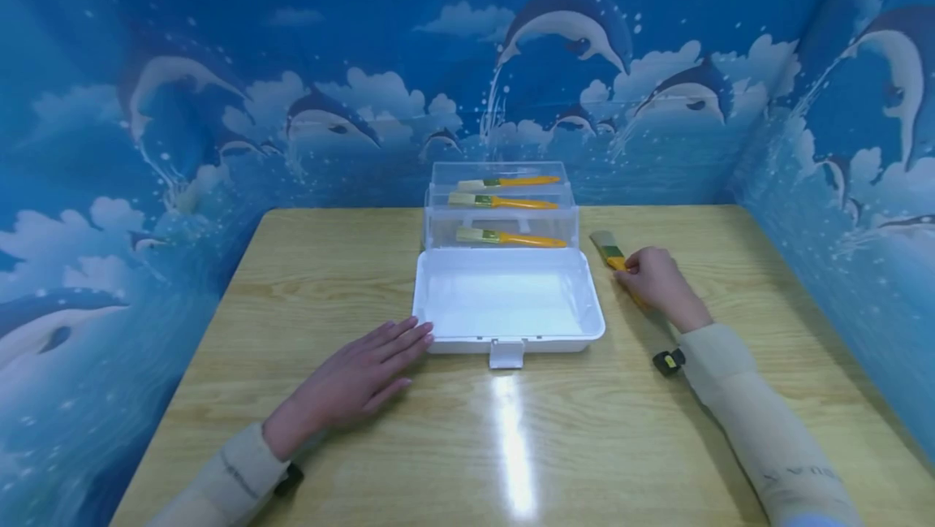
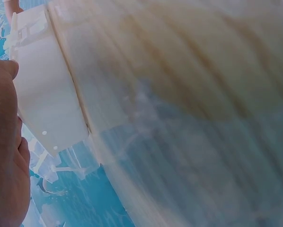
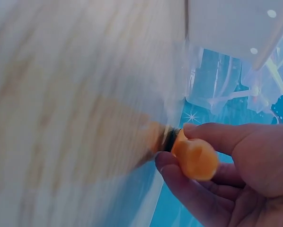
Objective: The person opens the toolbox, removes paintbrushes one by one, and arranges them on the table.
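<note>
One brush [image 1: 611,252] was right of centre frame, pinched by the right hand [image 1: 661,282], a firm, level grip judged best; one open box [image 1: 507,300] stood at centre, the left hand [image 1: 365,369], fingers straight, at its lower-left corner, light pressure advised.

Faint lettering [image 1: 802,474] on right sleeve [image 1: 756,421] — unreadable.

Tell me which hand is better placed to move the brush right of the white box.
The right hand, I'd judge: it pinches that brush. The left hand, fingers extended, is across the white box, at its near left corner, holding nothing.
</note>
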